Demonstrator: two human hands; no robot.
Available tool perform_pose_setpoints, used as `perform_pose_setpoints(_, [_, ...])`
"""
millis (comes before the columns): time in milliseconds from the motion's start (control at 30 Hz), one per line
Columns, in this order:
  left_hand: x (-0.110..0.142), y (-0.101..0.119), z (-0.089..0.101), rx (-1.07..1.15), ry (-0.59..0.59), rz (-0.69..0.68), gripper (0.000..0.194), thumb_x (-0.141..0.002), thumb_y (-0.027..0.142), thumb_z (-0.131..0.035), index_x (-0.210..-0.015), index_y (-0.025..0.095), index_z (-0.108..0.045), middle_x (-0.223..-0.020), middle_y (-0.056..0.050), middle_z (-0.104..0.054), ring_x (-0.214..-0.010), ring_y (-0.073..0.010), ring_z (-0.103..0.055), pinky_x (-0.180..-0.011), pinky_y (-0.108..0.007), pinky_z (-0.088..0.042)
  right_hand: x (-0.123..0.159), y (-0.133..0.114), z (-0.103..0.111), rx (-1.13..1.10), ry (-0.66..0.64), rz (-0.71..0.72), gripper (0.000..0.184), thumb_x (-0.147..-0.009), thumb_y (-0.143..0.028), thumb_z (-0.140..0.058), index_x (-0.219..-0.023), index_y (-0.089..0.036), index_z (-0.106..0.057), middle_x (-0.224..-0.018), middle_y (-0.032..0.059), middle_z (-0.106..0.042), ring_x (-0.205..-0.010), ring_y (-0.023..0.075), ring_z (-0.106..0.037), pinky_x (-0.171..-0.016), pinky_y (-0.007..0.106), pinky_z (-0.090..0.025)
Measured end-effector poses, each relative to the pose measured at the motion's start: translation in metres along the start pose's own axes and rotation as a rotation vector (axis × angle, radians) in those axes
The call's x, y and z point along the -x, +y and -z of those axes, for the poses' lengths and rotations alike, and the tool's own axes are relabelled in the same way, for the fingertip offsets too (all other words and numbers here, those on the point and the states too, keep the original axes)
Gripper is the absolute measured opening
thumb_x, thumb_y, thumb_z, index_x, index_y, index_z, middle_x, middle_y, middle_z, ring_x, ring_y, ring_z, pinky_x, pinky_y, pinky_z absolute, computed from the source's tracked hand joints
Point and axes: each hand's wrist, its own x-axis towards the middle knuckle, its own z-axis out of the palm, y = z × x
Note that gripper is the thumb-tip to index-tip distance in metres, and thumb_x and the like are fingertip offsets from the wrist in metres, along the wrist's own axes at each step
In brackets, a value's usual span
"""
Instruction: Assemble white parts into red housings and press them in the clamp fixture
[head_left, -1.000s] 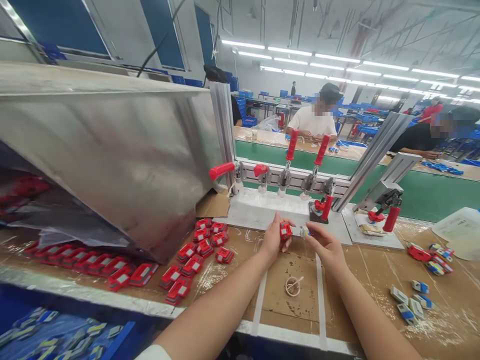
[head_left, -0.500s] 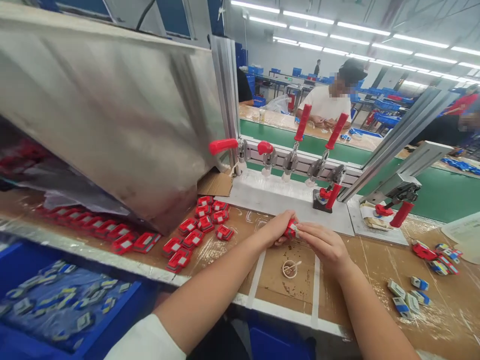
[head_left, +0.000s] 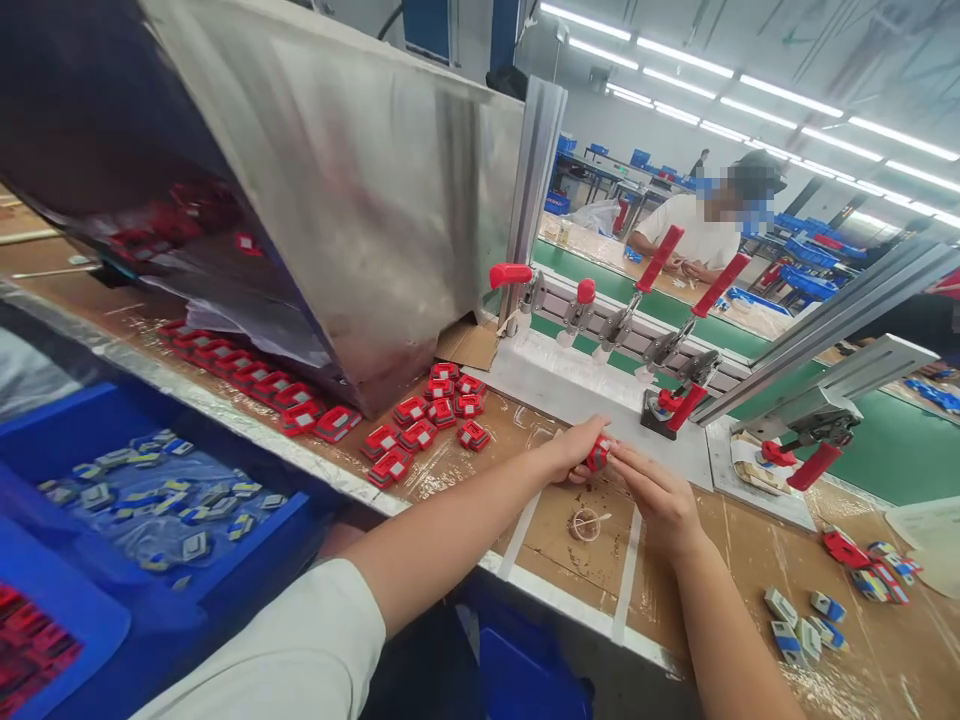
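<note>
My left hand (head_left: 580, 450) is closed round a small red plastic part (head_left: 598, 454) with a grey piece in it. My right hand (head_left: 654, 487) has its fingertips pressed against the same part from the right; the fingers lie close together. Just below the hands, a small round cup (head_left: 585, 524) with a thin stick in it rests on a stained cardboard sheet (head_left: 555, 545). Several similar red parts (head_left: 417, 434) lie in a cluster to the left.
A row of red-handled toggle clamps (head_left: 630, 325) stands behind the hands, with a slanted metal panel (head_left: 375, 200) to the left. Blue bins (head_left: 300, 525) hold parts below the bench edge. Grey-blue blocks (head_left: 808, 640) lie right. A person (head_left: 664, 225) sits across.
The view has swung left, so the bench and clamps appear farther right and more of the blue bins shows. Both hands stay at the red part.
</note>
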Motion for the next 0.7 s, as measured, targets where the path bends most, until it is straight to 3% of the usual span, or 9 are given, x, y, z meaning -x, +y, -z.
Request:
perform_pose_setpoints(167, [-0.003, 0.008, -0.02, 0.2, 0.038, -0.097, 0.063, -0.085, 0.083, -0.042, -0.074, 0.02, -0.048, -0.055, 0.005, -0.046, -0.04, -0.009, -0.034, -0.043, -0.021, -0.023, -0.005, 0.0, -0.017, 0.009, 0.22, -0.201, 0.065, -0.098, -0.02, -0.064, -0.158, -0.029, -0.039, -0.16, 0.0124, -0.041, -0.143, 0.0313, -0.047, -0.114, 0.053, -0.049])
perform_pose_setpoints(333, [-0.005, 0.016, -0.046, 0.094, 0.052, -0.218, 0.072, -0.085, 0.086, -0.04, -0.095, 0.018, -0.062, -0.065, 0.002, -0.055, -0.053, -0.0104, -0.044, -0.052, -0.021, -0.031, -0.003, 0.005, -0.022, 0.059, 0.46, -0.385, 0.057, -0.096, -0.03, -0.068, -0.15, -0.021, -0.051, -0.147, 0.0165, -0.056, -0.135, 0.0325, -0.055, -0.112, 0.056, -0.048])
perform_pose_setpoints(467, [-0.003, 0.016, -0.05, -0.16, 0.007, -0.281, 0.078, -0.088, 0.085, -0.036, -0.114, 0.017, -0.064, -0.08, -0.003, -0.061, -0.061, -0.0126, -0.051, -0.054, -0.022, -0.037, 0.001, 0.006, -0.02, -0.157, 0.588, -0.567, 0.054, -0.095, -0.036, -0.067, -0.146, -0.021, -0.056, -0.144, 0.0154, -0.059, -0.126, 0.031, -0.062, -0.109, 0.052, -0.051])
perform_pose_setpoints(533, [0.0, 0.018, -0.043, -0.372, 0.052, -0.461, 0.074, -0.089, 0.079, -0.046, -0.131, 0.02, -0.06, -0.104, -0.007, -0.066, -0.071, -0.0141, -0.056, -0.059, -0.024, -0.042, 0.001, 0.007, -0.018, -0.356, 0.675, -0.631, 0.058, -0.094, -0.039, -0.068, -0.147, -0.022, -0.052, -0.147, 0.0156, -0.056, -0.126, 0.03, -0.062, -0.107, 0.049, -0.052])
perform_pose_setpoints(600, [0.002, 0.022, -0.032, -0.627, 0.039, -0.706, 0.069, -0.085, 0.066, -0.064, -0.141, 0.027, -0.056, -0.132, -0.009, -0.06, -0.084, -0.0156, -0.06, -0.069, -0.026, -0.048, 0.001, 0.009, -0.016, -0.538, 0.743, -0.661, 0.065, -0.092, -0.042, -0.07, -0.15, -0.026, -0.045, -0.154, 0.0153, -0.049, -0.122, 0.0289, -0.064, -0.104, 0.048, -0.055])
perform_pose_setpoints(633, [0.003, 0.025, -0.027, -0.741, -0.004, -0.799, 0.067, -0.083, 0.059, -0.072, -0.141, 0.029, -0.058, -0.138, -0.009, -0.058, -0.089, -0.0163, -0.06, -0.074, -0.027, -0.049, 0.0, 0.01, -0.015, -0.611, 0.757, -0.671, 0.07, -0.091, -0.043, -0.072, -0.152, -0.029, -0.041, -0.157, 0.0148, -0.045, -0.117, 0.0277, -0.067, -0.1, 0.047, -0.057])
perform_pose_setpoints(700, [0.002, 0.031, -0.018, -0.879, -0.104, -0.857, 0.057, -0.082, 0.048, -0.077, -0.134, 0.029, -0.064, -0.135, -0.007, -0.062, -0.092, -0.0171, -0.061, -0.079, -0.028, -0.05, 0.001, 0.014, -0.014, -0.725, 0.755, -0.693, 0.078, -0.088, -0.045, -0.075, -0.154, -0.034, -0.034, -0.16, 0.0137, -0.039, -0.103, 0.0244, -0.072, -0.093, 0.045, -0.06])
